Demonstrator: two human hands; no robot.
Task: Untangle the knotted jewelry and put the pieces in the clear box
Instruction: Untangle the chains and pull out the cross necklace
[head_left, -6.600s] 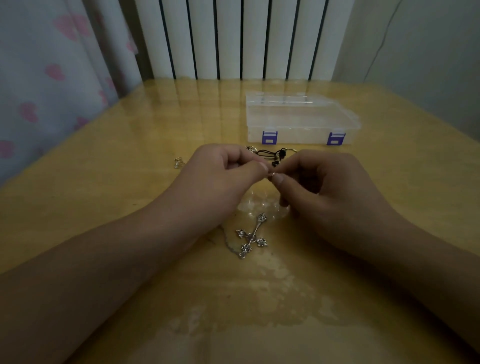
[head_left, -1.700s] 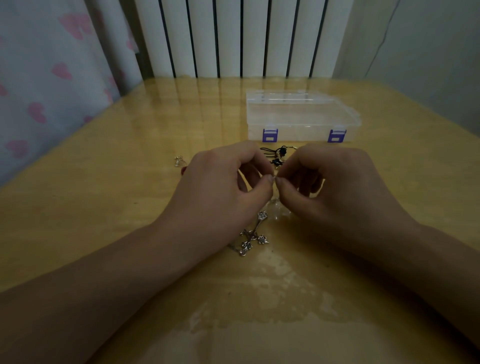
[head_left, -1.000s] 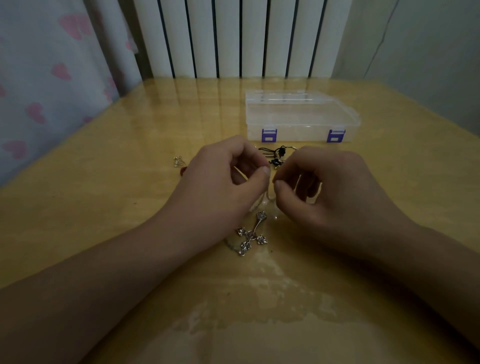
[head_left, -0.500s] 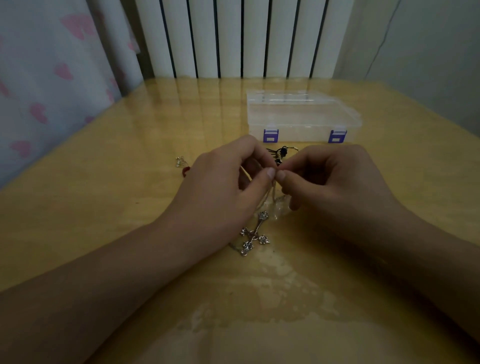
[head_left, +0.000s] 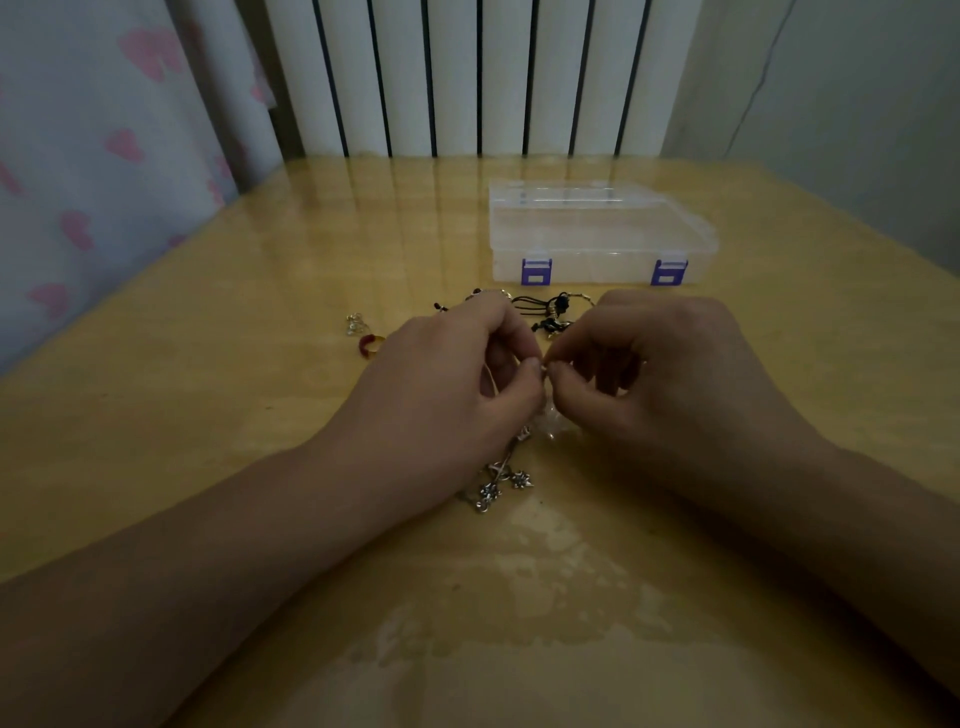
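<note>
Head view: both hands pinch a fine chain over the table's middle

Head camera, looking down and forward: the left hand and the right hand meet thumb-tip to thumb-tip above the middle of the wooden table; each pinches a thin silver chain between thumb and forefinger, the other fingers curled in; the exact spot held is too small to make out. From that pinch the chain hangs down to a silver flower pendant lying on the table just nearer the person, its long axis running from near-left to far-right; part of it is hidden under the left hand. Beyond the knuckles lies a black cord tangle with small beads, stretched roughly side to side; toward the left edge sit a small silver piece and a red ring, just beside each other. The clear box stands toward the far edge, right of centre, lid closed, its long side parallel to that edge and its two purple latches facing the person. The tabletop is glossy yellow wood with a pale worn patch at the near edge; behind it stand a white radiator, a curtain with pink hearts on the left and a plain wall on the right; the room is dim.
</note>
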